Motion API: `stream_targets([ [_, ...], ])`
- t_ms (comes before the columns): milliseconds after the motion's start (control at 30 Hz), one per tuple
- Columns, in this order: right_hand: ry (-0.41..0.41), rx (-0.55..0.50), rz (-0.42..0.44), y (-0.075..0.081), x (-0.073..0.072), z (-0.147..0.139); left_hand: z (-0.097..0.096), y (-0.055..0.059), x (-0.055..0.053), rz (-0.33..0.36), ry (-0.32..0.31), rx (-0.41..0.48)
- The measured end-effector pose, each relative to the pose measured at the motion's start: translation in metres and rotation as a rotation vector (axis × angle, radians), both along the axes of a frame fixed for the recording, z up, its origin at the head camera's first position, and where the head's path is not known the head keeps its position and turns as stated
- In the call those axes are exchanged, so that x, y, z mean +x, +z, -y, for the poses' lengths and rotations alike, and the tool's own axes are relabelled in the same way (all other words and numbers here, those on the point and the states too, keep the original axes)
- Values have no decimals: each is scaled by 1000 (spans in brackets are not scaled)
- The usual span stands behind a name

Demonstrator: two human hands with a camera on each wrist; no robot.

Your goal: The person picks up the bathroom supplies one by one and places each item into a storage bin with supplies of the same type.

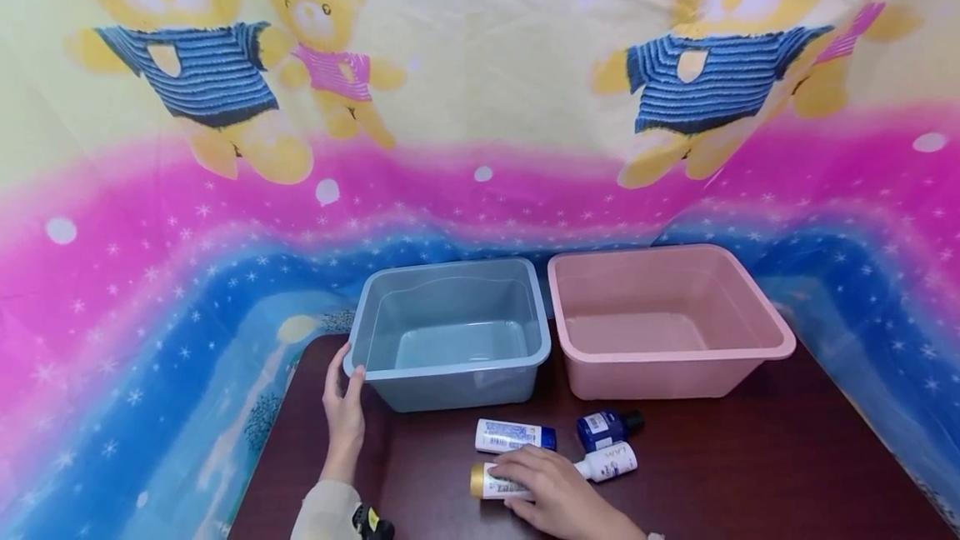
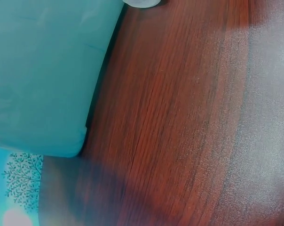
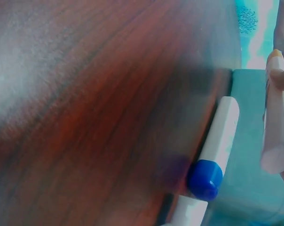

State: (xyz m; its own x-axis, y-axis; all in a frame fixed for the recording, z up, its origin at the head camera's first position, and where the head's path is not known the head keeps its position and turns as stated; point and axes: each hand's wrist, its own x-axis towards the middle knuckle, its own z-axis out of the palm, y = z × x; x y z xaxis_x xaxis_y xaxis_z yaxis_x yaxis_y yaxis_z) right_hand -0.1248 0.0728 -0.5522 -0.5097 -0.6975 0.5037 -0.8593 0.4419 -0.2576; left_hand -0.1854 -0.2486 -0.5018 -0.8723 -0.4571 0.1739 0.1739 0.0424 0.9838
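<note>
My left hand [image 1: 347, 411] holds the near left corner of the blue-grey plastic basin [image 1: 450, 390], thumb at the front of the rim and fingers along the side. In the left wrist view, the basin's wall [image 2: 43, 75] fills the upper left. My right hand [image 1: 558, 490] grips a white bottle with a gold cap [image 1: 477, 481], lying sideways under the fingers. The right wrist view shows this bottle [image 3: 276, 127] at the right edge, thumb across it. Just behind lies a white bottle with a blue cap [image 1: 510, 437]; in the right wrist view its blue cap [image 3: 205, 180] points nearer.
A pink basin [image 1: 667, 377] stands right of the blue-grey one. A dark blue bottle with a black cap [image 1: 600, 429] and a white bottle [image 1: 611, 462] lie right of my right hand. Everything rests on a dark wooden table [image 1: 795, 465], with a printed bear cloth [image 1: 480, 215] behind.
</note>
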Motion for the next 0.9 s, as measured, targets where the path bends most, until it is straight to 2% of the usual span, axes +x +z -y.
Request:
stream_targets([
  [500,-20,43,-32,17,-8,3,2,1,0,23,-17,-11],
  [667,-11,35,-88,21,-12,5,2,0,0,2,-5,-14],
  [900,3,4,-105,28,-17,6,1,0,0,-16,1,-9],
])
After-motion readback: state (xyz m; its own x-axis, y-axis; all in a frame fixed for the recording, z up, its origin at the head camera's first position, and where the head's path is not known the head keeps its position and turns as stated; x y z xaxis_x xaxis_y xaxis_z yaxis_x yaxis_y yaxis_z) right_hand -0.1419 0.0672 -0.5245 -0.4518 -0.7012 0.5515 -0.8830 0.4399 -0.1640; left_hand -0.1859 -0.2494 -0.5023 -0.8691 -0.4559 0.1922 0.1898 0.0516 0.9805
